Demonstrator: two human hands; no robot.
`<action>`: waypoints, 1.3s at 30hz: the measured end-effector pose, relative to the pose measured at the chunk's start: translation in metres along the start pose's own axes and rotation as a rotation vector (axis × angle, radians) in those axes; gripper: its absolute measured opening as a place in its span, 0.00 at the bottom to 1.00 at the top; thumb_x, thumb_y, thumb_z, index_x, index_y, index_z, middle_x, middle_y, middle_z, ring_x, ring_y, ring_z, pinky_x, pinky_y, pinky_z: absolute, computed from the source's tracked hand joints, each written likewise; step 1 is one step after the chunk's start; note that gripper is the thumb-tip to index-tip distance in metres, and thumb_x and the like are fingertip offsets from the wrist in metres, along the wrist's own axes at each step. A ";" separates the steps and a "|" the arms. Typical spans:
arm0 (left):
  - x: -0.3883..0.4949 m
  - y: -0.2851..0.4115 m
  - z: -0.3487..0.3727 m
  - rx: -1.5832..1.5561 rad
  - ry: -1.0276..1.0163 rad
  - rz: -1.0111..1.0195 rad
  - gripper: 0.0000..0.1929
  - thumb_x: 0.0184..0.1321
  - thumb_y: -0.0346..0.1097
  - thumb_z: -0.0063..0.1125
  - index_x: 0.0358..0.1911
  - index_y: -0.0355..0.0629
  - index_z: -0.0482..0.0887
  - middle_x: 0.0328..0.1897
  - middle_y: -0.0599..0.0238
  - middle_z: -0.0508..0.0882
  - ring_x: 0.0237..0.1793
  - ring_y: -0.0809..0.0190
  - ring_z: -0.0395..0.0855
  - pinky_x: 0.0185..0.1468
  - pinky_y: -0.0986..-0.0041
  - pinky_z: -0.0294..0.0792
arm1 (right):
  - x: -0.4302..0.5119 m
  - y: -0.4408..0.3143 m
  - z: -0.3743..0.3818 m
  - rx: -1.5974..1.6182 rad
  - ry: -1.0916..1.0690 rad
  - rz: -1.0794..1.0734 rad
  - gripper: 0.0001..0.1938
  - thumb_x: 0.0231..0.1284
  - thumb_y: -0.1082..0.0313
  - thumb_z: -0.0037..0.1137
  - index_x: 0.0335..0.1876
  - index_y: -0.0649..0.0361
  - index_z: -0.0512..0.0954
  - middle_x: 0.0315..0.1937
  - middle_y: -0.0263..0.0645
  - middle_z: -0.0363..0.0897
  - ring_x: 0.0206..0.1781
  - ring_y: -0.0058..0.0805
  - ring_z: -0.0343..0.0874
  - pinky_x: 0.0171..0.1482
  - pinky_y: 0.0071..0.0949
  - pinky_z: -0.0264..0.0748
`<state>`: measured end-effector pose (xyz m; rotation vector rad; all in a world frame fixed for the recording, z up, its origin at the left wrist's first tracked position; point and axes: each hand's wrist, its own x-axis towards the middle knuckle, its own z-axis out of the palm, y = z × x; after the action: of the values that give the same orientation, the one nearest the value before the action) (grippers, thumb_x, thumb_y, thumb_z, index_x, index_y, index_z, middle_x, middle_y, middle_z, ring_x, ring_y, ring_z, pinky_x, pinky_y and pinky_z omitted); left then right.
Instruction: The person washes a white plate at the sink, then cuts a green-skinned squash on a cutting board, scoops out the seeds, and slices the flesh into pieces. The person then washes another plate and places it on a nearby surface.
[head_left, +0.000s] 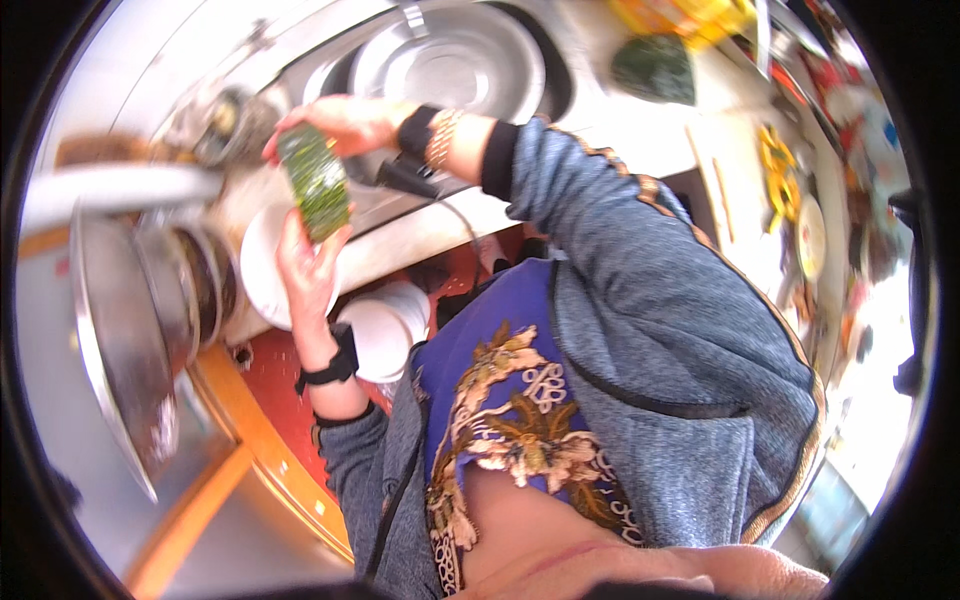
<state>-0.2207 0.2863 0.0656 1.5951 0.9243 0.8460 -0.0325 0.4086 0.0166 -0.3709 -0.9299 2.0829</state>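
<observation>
A mottled green, glossy oblong piece, apparently green-skinned melon or squash (315, 182), is held tilted between both hands above the counter's left part. My right hand (341, 126) grips its upper end, with the fingers partly hidden behind it. My left hand (306, 262) holds the lower end with thumb and fingers. Beneath the left hand is a white plate or shallow bowl (262, 262). A large round steel basin (457, 67) sits in the sink beyond the right hand.
Steel pots or lids (124, 292) stand at the left. White round dishes (379, 330) are stacked lower down, over the red floor. Another dark green piece (656, 69) lies on the counter near a yellow bag (690, 19). Yellow-handled scissors (780, 176) lie farther right.
</observation>
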 end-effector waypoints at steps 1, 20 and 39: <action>0.003 -0.001 0.003 -0.026 -0.039 -0.015 0.18 0.60 0.20 0.64 0.53 0.34 0.77 0.49 0.61 0.85 0.51 0.64 0.83 0.56 0.73 0.73 | -0.009 0.000 -0.004 0.073 0.071 0.026 0.23 0.79 0.49 0.36 0.64 0.55 0.74 0.58 0.37 0.82 0.61 0.30 0.78 0.64 0.34 0.74; 0.066 0.031 0.284 0.397 -0.771 0.776 0.21 0.49 0.30 0.71 0.49 0.36 0.83 0.42 0.50 0.85 0.47 0.43 0.81 0.56 0.57 0.71 | -0.632 0.039 0.090 -1.622 2.171 0.478 0.20 0.55 0.76 0.52 0.56 0.63 0.77 0.48 0.53 0.79 0.54 0.53 0.77 0.57 0.44 0.76; 0.148 -0.027 0.454 0.528 -0.631 1.001 0.26 0.52 0.34 0.71 0.57 0.43 0.80 0.48 0.59 0.84 0.52 0.51 0.80 0.60 0.58 0.67 | -0.545 0.089 0.131 -1.035 2.271 0.894 0.41 0.50 0.71 0.59 0.74 0.67 0.58 0.52 0.58 0.73 0.53 0.56 0.79 0.53 0.45 0.80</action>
<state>0.2420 0.2262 -0.0377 2.6382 -0.1980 0.6617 0.1915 -0.1132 0.0115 -2.9765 -0.0545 0.2119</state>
